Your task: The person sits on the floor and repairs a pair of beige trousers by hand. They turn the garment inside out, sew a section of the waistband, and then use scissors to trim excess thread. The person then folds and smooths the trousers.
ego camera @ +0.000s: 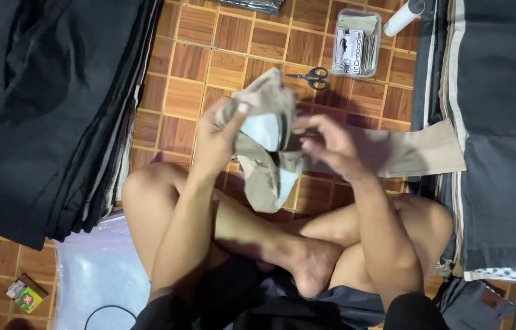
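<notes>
The person is sitting cross-legged on the floor, holding one beige garment above the knees so both hands can work it. The left hand is pinching its 9 o'clock edge with closed fingers; the right hand is gripping its 3 o'clock side. At 12 o'clock are lying one pair of scissors and one clear box, within reach.
</notes>
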